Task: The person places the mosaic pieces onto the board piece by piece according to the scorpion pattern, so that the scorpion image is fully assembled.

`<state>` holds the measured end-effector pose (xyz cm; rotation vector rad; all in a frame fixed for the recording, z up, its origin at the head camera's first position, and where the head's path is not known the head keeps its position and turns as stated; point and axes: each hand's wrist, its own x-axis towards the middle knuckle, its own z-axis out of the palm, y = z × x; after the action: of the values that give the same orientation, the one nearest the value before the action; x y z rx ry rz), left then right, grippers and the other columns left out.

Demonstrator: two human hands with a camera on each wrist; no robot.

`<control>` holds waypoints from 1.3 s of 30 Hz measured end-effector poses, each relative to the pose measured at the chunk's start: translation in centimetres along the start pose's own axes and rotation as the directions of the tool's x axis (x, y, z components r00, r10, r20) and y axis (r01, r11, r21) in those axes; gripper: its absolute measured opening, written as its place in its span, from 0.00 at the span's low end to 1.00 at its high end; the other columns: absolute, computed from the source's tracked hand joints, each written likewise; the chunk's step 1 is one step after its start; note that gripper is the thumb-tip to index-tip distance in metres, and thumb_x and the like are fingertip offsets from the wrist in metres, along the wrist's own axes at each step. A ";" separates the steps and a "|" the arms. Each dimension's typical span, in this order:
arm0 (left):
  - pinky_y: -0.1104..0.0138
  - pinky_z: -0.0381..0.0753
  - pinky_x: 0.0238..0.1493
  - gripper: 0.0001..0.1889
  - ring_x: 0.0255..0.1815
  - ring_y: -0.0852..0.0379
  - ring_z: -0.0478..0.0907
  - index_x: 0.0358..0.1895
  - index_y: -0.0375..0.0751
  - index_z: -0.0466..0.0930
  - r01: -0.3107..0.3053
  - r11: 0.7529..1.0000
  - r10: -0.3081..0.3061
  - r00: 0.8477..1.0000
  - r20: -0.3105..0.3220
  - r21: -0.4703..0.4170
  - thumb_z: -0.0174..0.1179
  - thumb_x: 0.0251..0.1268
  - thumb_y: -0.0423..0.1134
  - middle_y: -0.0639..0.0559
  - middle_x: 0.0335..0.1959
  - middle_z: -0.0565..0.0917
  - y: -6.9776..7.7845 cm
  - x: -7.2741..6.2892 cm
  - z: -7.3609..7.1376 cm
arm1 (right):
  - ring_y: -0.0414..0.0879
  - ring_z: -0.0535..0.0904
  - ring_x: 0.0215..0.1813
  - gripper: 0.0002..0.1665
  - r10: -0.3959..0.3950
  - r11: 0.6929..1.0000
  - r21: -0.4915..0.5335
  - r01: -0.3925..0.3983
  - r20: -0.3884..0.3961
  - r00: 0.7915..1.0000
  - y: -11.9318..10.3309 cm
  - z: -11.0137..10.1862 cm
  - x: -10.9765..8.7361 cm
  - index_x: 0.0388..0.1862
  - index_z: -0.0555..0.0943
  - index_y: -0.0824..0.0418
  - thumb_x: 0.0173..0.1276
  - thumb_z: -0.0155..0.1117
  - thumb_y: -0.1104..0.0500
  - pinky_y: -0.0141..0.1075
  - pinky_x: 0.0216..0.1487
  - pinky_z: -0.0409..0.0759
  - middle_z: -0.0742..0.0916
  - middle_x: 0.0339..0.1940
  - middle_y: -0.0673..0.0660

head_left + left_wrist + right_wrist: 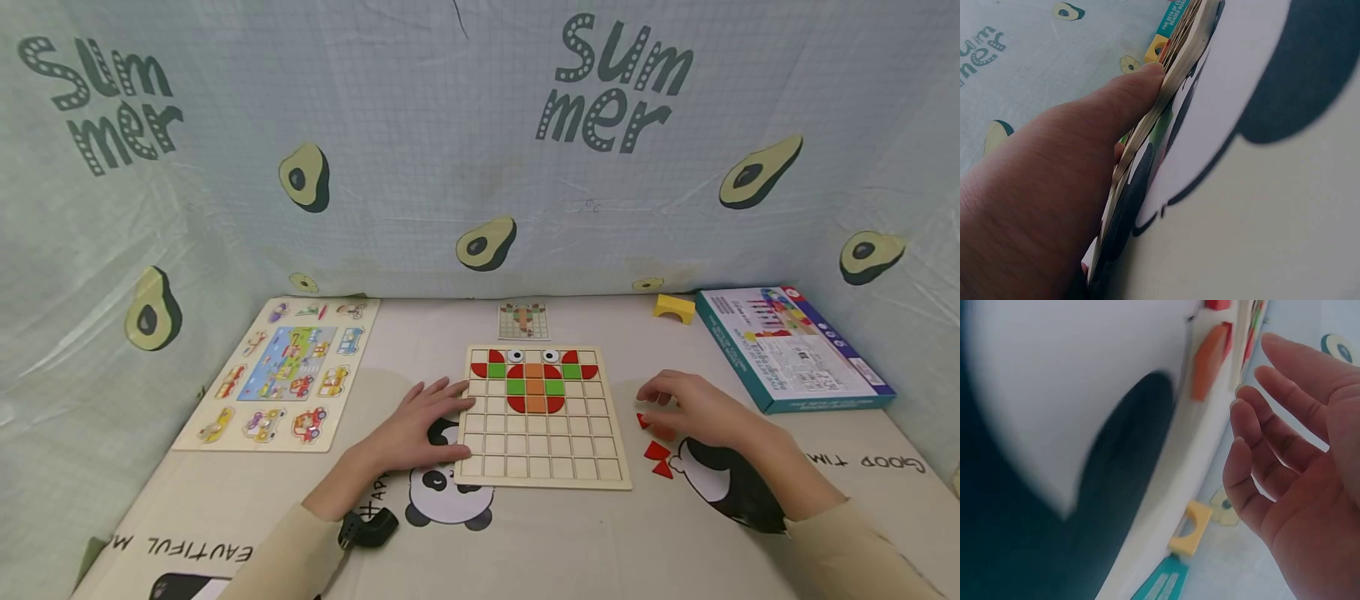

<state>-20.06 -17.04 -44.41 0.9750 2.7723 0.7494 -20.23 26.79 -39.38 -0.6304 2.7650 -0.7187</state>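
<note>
A square wooden grid board point(495, 446) lies flat in the middle of the table, with red, green and orange pieces point(534, 387) and two eye pieces point(551, 357) set in its upper rows. My left hand point(420, 423) rests at the board's left edge, fingers spread, its thumb point(1141, 81) touching the rim. To the right of the board, my right hand point(693, 408) hovers with loosely bent fingers and holds nothing. Under and near it lie several small red triangles point(656, 451) and an orange piece point(1209, 362), partly covered by the fingers in the head view.
Behind the board lies a small pattern card point(523, 322). A vehicle peg puzzle point(251, 437) is at the left. At the back right are a yellow arch block point(674, 309) and a flat teal-edged box point(795, 350). A printed cloth wall point(390, 167) closes off the back.
</note>
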 end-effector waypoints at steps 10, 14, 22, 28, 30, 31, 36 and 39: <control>0.44 0.39 0.77 0.39 0.81 0.44 0.47 0.73 0.49 0.72 -0.009 1.000 0.009 1.000 -0.016 -0.013 0.65 0.62 0.63 0.50 0.79 0.62 0.1 -0.2 -0.3 | 0.45 0.76 0.44 0.16 -0.015 0.999 -0.035 0.015 0.015 1.000 1.5 0.4 -2.2 0.48 0.84 0.59 0.66 0.74 0.54 0.36 0.45 0.82 0.83 0.42 0.46; 0.45 0.38 0.78 0.39 0.81 0.46 0.46 0.73 0.49 0.72 -0.004 1.000 0.004 1.000 -0.009 -0.016 0.65 0.62 0.63 0.51 0.79 0.61 0.0 -0.2 -0.2 | 0.44 0.76 0.43 0.13 -0.020 0.999 -0.033 0.021 0.019 1.000 1.7 0.4 -2.3 0.47 0.84 0.59 0.65 0.74 0.57 0.34 0.44 0.82 0.82 0.41 0.46; 0.47 0.38 0.78 0.39 0.82 0.48 0.45 0.74 0.50 0.71 0.000 1.000 0.000 1.000 0.000 -0.006 0.65 0.62 0.63 0.52 0.80 0.60 -0.2 -0.1 0.1 | 0.45 0.77 0.44 0.14 -0.063 0.996 -0.057 0.063 0.002 0.998 1.3 -0.3 -1.8 0.46 0.84 0.60 0.63 0.75 0.61 0.35 0.46 0.83 0.83 0.41 0.47; 0.47 0.38 0.78 0.39 0.82 0.48 0.45 0.74 0.50 0.71 0.000 1.000 0.000 1.000 0.003 -0.002 0.65 0.62 0.64 0.52 0.79 0.60 -0.2 -0.1 0.0 | 0.45 0.77 0.44 0.13 -0.084 0.996 -0.029 0.084 0.000 0.996 -0.3 -0.2 -0.3 0.47 0.84 0.59 0.65 0.73 0.61 0.38 0.47 0.83 0.82 0.42 0.46; 0.47 0.38 0.78 0.39 0.82 0.48 0.45 0.74 0.50 0.71 0.001 1.000 -0.001 1.000 0.004 0.001 0.65 0.62 0.64 0.52 0.79 0.60 -0.2 -0.1 0.1 | 0.45 0.77 0.44 0.13 -0.090 0.996 -0.018 0.090 0.005 0.996 -1.1 0.2 0.5 0.48 0.84 0.59 0.65 0.73 0.61 0.39 0.47 0.83 0.82 0.42 0.46; 0.47 0.38 0.78 0.39 0.82 0.48 0.45 0.74 0.50 0.71 0.001 1.000 -0.001 1.000 0.004 0.001 0.65 0.62 0.64 0.52 0.79 0.60 -0.2 -0.1 0.1 | 0.45 0.77 0.44 0.13 -0.096 0.995 -0.015 0.097 0.008 0.995 -1.6 0.4 0.9 0.48 0.84 0.59 0.65 0.73 0.61 0.39 0.47 0.83 0.82 0.42 0.46; 0.47 0.38 0.78 0.39 0.81 0.47 0.46 0.74 0.50 0.71 -0.002 1.000 0.002 1.000 0.002 0.001 0.65 0.62 0.64 0.52 0.79 0.60 -0.2 -0.1 0.1 | 0.45 0.77 0.44 0.12 -0.129 0.991 -0.025 0.130 0.020 0.991 -4.1 1.8 3.0 0.47 0.85 0.56 0.65 0.74 0.59 0.41 0.47 0.82 0.82 0.42 0.45; 0.46 0.38 0.78 0.39 0.81 0.47 0.46 0.73 0.50 0.71 -0.003 1.000 0.003 1.000 0.002 -0.001 0.65 0.62 0.64 0.52 0.79 0.60 -0.2 0.0 0.1 | 0.45 0.77 0.44 0.11 -0.154 0.987 -0.042 0.155 0.029 0.988 -5.5 2.5 4.1 0.46 0.86 0.56 0.65 0.74 0.57 0.41 0.48 0.82 0.82 0.41 0.45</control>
<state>-20.09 -17.11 -44.59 0.9801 2.7689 0.7498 -21.13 19.50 -39.16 -0.8655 2.7378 -0.6760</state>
